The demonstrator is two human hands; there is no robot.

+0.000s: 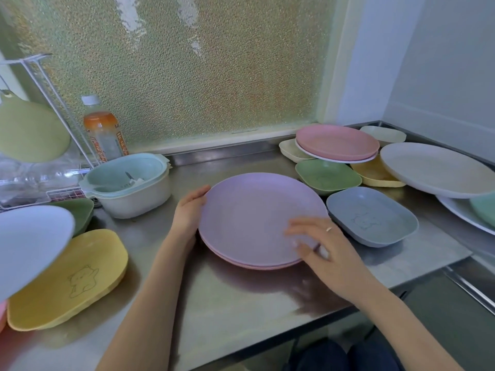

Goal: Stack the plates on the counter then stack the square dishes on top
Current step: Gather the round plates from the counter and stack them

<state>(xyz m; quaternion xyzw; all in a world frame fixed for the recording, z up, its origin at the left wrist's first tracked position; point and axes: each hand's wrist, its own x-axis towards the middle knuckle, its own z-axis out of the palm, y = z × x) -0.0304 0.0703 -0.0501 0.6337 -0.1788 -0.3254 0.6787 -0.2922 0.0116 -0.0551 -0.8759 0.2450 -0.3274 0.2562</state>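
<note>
Left hand [188, 214]: fingers straight, flat against the left rim of the lilac plate [257, 218]; nothing gripped.
Right hand [321, 245]: fingers loosely spread and a little bent over the plate's near right edge; blurred, so I cannot tell whether they touch it.
Stack: lilac plate lies on a pink plate [242, 261], just between the two hands, on the counter [227, 298].
Doing it well: judged, nudge both rims flush before adding more.
Next plates: pink pair [337, 143] and cream plate [434, 168], well beyond the right fingers.
Square dishes: grey dish [375, 218] just right of the fingers; yellow dish [69, 279] left of the left hand. They go on last.
</note>
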